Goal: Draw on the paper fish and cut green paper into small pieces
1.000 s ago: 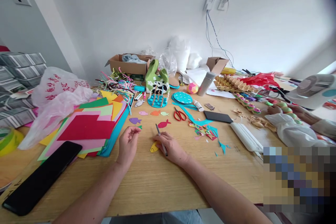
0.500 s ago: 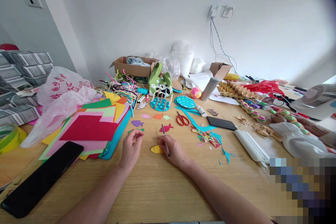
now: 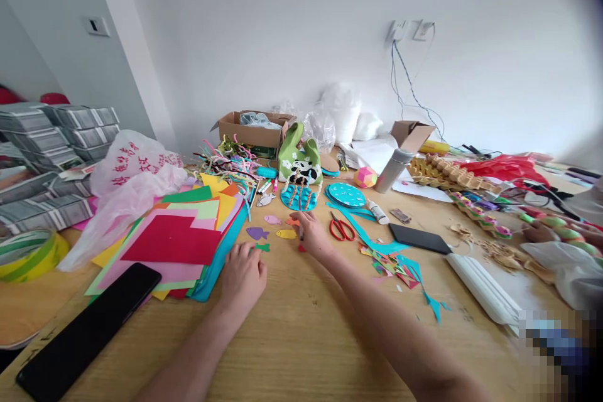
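My right hand (image 3: 315, 237) is closed around a pen (image 3: 301, 232) and reaches over the cut-out paper fish. Just left of its fingers lies a yellow fish (image 3: 286, 234); a red fish (image 3: 302, 249) is mostly covered by the hand. An orange fish (image 3: 292, 221) shows partly behind the fingers. My left hand (image 3: 244, 273) rests palm down on the table, fingers stretched out and holding nothing, close to a green fish (image 3: 262, 247). Beyond it are a purple fish (image 3: 257, 233), a pink fish (image 3: 272, 220) and a whitish fish (image 3: 266, 199).
Coloured sheets (image 3: 169, 239) and a black phone (image 3: 89, 333) lie left. Red-handled scissors (image 3: 342, 227), paper scraps (image 3: 389, 264), a glue bottle (image 3: 377, 212) and a grey flask (image 3: 394, 171) are right. A green panda bag (image 3: 299, 160) stands behind. Another person's hand (image 3: 541, 233) is far right.
My right hand has moved away from me, and the yellow fish now lies farther up among the others. My left hand has gone from curled fingers to flat. The view has turned slightly left.
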The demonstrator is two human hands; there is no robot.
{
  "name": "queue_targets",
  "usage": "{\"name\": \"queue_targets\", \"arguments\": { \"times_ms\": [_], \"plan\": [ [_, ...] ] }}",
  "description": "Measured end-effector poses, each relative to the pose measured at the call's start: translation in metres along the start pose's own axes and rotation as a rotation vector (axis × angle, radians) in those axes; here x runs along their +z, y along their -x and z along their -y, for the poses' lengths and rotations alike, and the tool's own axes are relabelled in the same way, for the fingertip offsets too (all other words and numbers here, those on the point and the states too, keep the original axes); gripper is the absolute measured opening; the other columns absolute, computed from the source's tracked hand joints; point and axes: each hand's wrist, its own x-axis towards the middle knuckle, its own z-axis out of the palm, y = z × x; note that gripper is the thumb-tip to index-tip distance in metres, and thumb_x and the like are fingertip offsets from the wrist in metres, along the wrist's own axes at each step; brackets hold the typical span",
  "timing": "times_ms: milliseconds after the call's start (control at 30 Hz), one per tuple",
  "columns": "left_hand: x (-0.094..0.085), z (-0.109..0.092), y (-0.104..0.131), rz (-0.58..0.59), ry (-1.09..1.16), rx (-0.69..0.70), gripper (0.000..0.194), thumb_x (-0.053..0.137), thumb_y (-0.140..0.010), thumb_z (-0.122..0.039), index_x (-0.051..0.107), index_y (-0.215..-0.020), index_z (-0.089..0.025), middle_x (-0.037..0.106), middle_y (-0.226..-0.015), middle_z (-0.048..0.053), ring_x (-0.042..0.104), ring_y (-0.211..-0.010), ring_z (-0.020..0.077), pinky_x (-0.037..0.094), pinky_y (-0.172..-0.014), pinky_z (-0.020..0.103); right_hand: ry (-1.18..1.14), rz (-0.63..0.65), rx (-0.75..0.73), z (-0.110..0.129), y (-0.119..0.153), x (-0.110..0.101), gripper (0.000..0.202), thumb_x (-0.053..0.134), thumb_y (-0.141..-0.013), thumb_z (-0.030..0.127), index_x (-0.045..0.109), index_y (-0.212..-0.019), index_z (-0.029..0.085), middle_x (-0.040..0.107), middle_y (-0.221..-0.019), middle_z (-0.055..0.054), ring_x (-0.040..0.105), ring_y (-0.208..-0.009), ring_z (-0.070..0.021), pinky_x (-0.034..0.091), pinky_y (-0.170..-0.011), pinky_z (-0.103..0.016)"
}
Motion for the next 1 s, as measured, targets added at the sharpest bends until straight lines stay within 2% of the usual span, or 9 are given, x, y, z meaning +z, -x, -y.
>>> {"name": "queue_targets", "arguments": {
  "times_ms": [100, 200, 267, 433, 600, 700, 800, 900, 1000],
  "plan": [
    [-0.003, -0.004, 0.002, 0.075, -0.089, 0.022, 0.026, 0.048, -0.084, -0.017, 0.069, -0.098, -0.014, 0.064, -0.109, 0.014, 0.054, -0.107, 0.0308, 0.043, -0.089, 0.045, -0.001, 0.028, -0.062, 0.001, 0.030, -0.022, 0.021, 0.048, -0.087, 0.008, 0.060, -0.101, 0.018, 0.067, -0.094, -0.010, 0.059, -0.089, -0.0219, 0.046, -0.078, -0.032],
    [-0.004, -0.007, 0.002, 0.117, -0.104, 0.047, 0.029, 0.047, -0.085, -0.019, 0.069, -0.104, -0.013, 0.065, -0.111, 0.014, 0.054, -0.107, 0.0303, 0.040, -0.094, 0.046, 0.029, 0.150, -0.123, 0.003, 0.057, -0.037, 0.033, 0.051, -0.078, 0.002, 0.061, -0.105, 0.018, 0.067, -0.091, -0.009, 0.059, -0.090, -0.0224, 0.046, -0.077, -0.031],
    [-0.003, -0.008, 0.002, 0.130, -0.101, 0.059, 0.031, 0.047, -0.086, -0.019, 0.068, -0.108, -0.012, 0.064, -0.114, 0.015, 0.054, -0.109, 0.0301, 0.040, -0.096, 0.045, 0.054, 0.188, -0.124, 0.005, 0.066, -0.037, 0.041, 0.049, -0.076, 0.000, 0.061, -0.111, 0.018, 0.068, -0.093, -0.009, 0.059, -0.095, -0.0228, 0.045, -0.083, -0.033],
    [0.004, -0.008, -0.002, 0.134, -0.107, 0.095, 0.032, 0.047, -0.088, -0.023, 0.066, -0.111, -0.012, 0.063, -0.119, 0.016, 0.054, -0.110, 0.0311, 0.040, -0.095, 0.046, 0.117, 0.213, -0.080, 0.009, 0.054, -0.021, 0.046, 0.050, -0.075, 0.001, 0.058, -0.119, 0.015, 0.067, -0.104, -0.013, 0.056, -0.105, -0.0242, 0.043, -0.090, -0.035],
    [0.007, -0.006, -0.013, 0.141, -0.081, 0.138, 0.028, 0.049, -0.088, -0.024, 0.068, -0.106, -0.016, 0.065, -0.114, 0.014, 0.055, -0.108, 0.0301, 0.039, -0.095, 0.046, 0.183, 0.203, -0.025, 0.008, 0.039, -0.011, 0.042, 0.046, -0.082, 0.002, 0.056, -0.122, 0.011, 0.067, -0.108, -0.016, 0.055, -0.108, -0.0247, 0.042, -0.093, -0.036],
    [0.007, -0.005, -0.020, 0.113, -0.055, 0.143, 0.028, 0.048, -0.089, -0.026, 0.068, -0.107, -0.016, 0.064, -0.116, 0.016, 0.055, -0.111, 0.0305, 0.038, -0.098, 0.046, 0.186, 0.175, -0.018, 0.005, 0.040, -0.012, 0.041, 0.044, -0.084, 0.002, 0.056, -0.122, 0.013, 0.067, -0.108, -0.015, 0.054, -0.109, -0.0236, 0.040, -0.095, -0.035],
    [0.009, -0.001, -0.024, 0.079, -0.083, 0.131, 0.035, 0.046, -0.091, -0.031, 0.066, -0.112, -0.011, 0.059, -0.125, 0.021, 0.049, -0.121, 0.0345, 0.035, -0.102, 0.049, 0.217, 0.141, 0.007, -0.001, 0.043, -0.018, 0.039, 0.046, -0.084, 0.003, 0.058, -0.119, 0.014, 0.067, -0.106, -0.014, 0.055, -0.107, -0.0233, 0.040, -0.093, -0.033],
    [0.015, 0.003, -0.027, 0.097, -0.149, 0.094, 0.040, 0.047, -0.090, -0.033, 0.065, -0.115, -0.007, 0.057, -0.128, 0.025, 0.044, -0.128, 0.0372, 0.034, -0.103, 0.052, 0.264, 0.120, 0.074, -0.011, 0.042, -0.024, 0.038, 0.047, -0.081, 0.002, 0.059, -0.115, 0.012, 0.067, -0.105, -0.015, 0.056, -0.102, -0.0247, 0.040, -0.089, -0.033],
    [0.022, 0.003, -0.034, 0.135, -0.223, 0.084, 0.044, 0.045, -0.091, -0.033, 0.061, -0.122, -0.006, 0.054, -0.132, 0.025, 0.043, -0.128, 0.0378, 0.032, -0.104, 0.054, 0.286, 0.129, 0.096, -0.019, 0.034, -0.027, 0.040, 0.046, -0.078, 0.000, 0.058, -0.115, 0.010, 0.067, -0.105, -0.016, 0.057, -0.101, -0.0248, 0.039, -0.088, -0.033]
  ]
}}
